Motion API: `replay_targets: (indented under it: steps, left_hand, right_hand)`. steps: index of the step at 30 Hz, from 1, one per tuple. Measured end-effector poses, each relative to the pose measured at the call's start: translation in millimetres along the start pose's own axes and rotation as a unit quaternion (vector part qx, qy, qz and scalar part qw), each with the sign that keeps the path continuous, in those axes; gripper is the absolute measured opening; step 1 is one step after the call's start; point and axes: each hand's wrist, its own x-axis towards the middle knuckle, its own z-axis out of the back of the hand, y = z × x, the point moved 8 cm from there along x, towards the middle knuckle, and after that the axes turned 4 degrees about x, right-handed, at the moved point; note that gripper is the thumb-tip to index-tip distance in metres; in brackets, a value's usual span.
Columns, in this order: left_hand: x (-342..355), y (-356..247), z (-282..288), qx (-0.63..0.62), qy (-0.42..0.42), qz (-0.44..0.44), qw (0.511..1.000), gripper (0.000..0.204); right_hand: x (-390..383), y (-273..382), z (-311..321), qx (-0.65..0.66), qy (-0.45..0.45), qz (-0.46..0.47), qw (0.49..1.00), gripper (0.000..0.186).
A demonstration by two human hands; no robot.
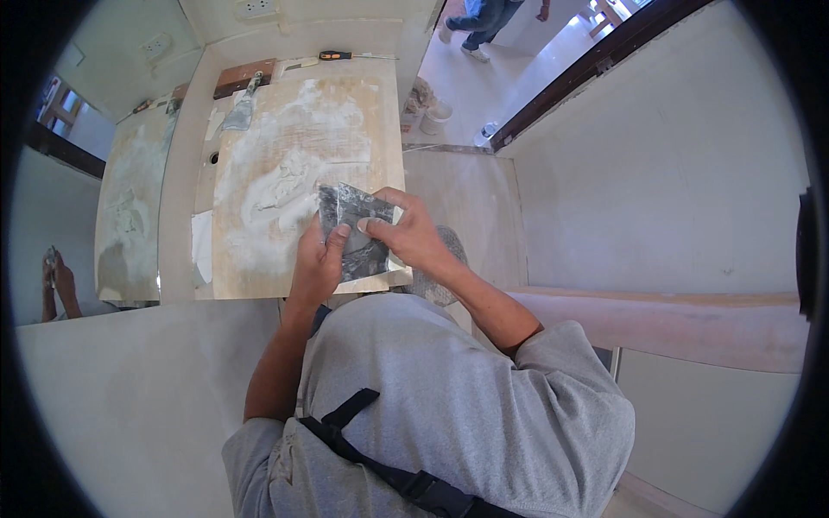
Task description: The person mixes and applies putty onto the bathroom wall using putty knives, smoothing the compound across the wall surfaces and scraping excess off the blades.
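Observation:
Both hands hold a dark grey, creased sheet [361,205] with whitish smears, which looks like worn sandpaper. My left hand [316,269] grips its left side, thumb on top. From the right, my right hand [413,231] pinches it with the thumb pressed on its face; the fingers behind it are partly hidden. Beneath the hands lies a light wooden board [367,138] with patches of white putty [283,186], thickest near its middle. A putty knife [239,114] rests at the board's upper left, its handle toward a reddish-brown piece [244,78].
A screwdriver [337,55] lies along the far edge. At left, a mirror [129,207] reflects the board and hands. White walls [656,164] stand on the right. Beyond the doorway, a white bucket [437,116] sits on the floor and a person's legs [488,26] show.

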Motion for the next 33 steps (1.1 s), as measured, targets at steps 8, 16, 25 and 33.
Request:
replay_targets:
  steps: [8,16,25,33]
  left_hand:
    - [0.6,3.7,-3.1,0.064,0.137,0.055,0.987,0.031]
    - [-1.3,-16.3,-6.8,0.04,0.084,0.023,0.995,0.034]
    - [-4.4,21.6,5.9,-0.147,0.124,0.162,0.968,0.047]
    - [-37.9,54.0,7.4,-0.264,0.0,0.06,0.963,0.068]
  right_hand:
    - [7.0,21.1,3.9,-0.12,0.067,0.043,0.99,0.017]
    - [16.1,27.0,15.8,-0.074,0.046,0.022,0.996,0.017]
    - [25.1,-3.5,21.2,-0.028,0.066,-0.02,0.997,0.024]
    - [15.1,-32.7,25.9,0.207,-0.063,-0.108,0.97,0.032]
